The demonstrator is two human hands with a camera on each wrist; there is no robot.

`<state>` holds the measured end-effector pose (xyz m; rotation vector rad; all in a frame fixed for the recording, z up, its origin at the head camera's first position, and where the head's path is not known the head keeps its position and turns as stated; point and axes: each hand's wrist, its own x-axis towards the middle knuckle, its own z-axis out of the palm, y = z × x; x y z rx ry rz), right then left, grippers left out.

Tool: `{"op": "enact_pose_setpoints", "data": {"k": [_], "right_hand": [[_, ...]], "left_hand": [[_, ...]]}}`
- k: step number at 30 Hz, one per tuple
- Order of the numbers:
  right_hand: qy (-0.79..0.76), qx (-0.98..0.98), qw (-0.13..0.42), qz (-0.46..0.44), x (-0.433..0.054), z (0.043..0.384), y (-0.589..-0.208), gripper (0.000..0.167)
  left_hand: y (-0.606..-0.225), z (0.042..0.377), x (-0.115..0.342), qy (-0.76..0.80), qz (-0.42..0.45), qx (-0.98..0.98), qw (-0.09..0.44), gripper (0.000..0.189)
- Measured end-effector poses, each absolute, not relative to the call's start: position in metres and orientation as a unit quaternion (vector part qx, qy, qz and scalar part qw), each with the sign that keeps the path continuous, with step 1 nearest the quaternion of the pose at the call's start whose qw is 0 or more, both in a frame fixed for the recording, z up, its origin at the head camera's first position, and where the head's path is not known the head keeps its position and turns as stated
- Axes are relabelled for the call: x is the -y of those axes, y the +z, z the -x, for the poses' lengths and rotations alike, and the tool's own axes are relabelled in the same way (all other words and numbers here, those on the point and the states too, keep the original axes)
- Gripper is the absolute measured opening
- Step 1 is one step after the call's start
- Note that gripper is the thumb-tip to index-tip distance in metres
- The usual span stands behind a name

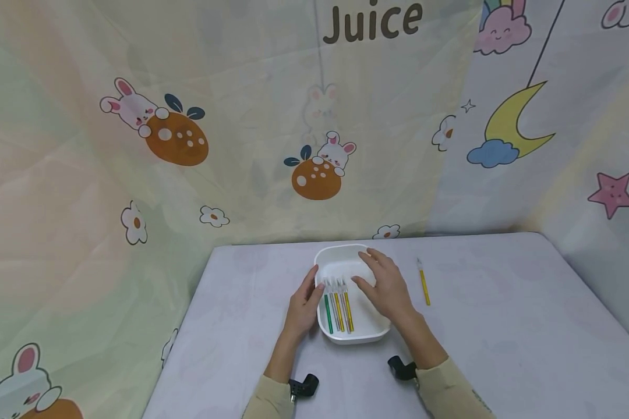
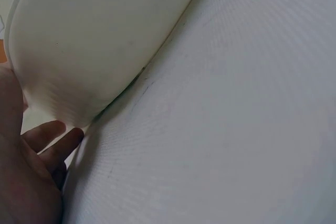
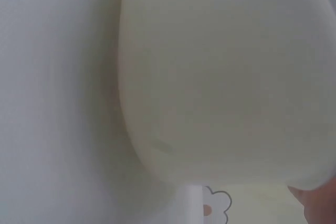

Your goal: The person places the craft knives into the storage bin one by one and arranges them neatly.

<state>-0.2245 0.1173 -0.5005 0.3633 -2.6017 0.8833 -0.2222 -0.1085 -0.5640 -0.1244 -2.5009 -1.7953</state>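
A white tray [image 1: 369, 323] stands on the table in the head view. Several slim craft knives [image 1: 338, 305] with green, silver and yellow handles lie side by side in its left half, pale tips pointing away from me. My left hand [image 1: 301, 309] holds the tray's left rim, its thumb over the edge; in the left wrist view its fingers [image 2: 65, 145] lie along the outer wall. Over the right rim my right hand [image 1: 390, 291] has thumb and fingers spread apart, nothing between them. The right wrist view mostly shows the tray's outer wall [image 3: 220, 87].
Another craft knife [image 1: 423, 282] with a yellow handle lies on the white table [image 1: 503, 326], right of the tray. A printed cloth [image 1: 251, 163] hangs behind the table's far edge. Both wrists wear black camera mounts.
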Motion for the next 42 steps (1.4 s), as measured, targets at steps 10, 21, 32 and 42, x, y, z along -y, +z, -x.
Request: {"op": "enact_pose_setpoints", "data": {"k": [10,21,32,42], "right_hand": [[0.332,0.923,0.171,-0.093,-0.131,0.23,-0.5,0.066],[0.333,0.926,0.165,-0.064,-0.146,0.234,-0.5,0.07],[0.328,0.93,0.162,-0.037,-0.155,0.237,-0.5,0.069],[0.329,0.932,0.146,-0.025,-0.163,0.238,-0.501,0.07]], "left_hand": [[-0.564,0.222,0.108,-0.586,0.043,0.809,0.026,0.055],[-0.563,0.221,0.108,-0.584,0.036,0.81,0.026,0.053],[-0.563,0.221,0.108,-0.581,0.037,0.813,0.031,0.052],[-0.562,0.221,0.107,-0.58,0.032,0.814,0.029,0.053]]}}
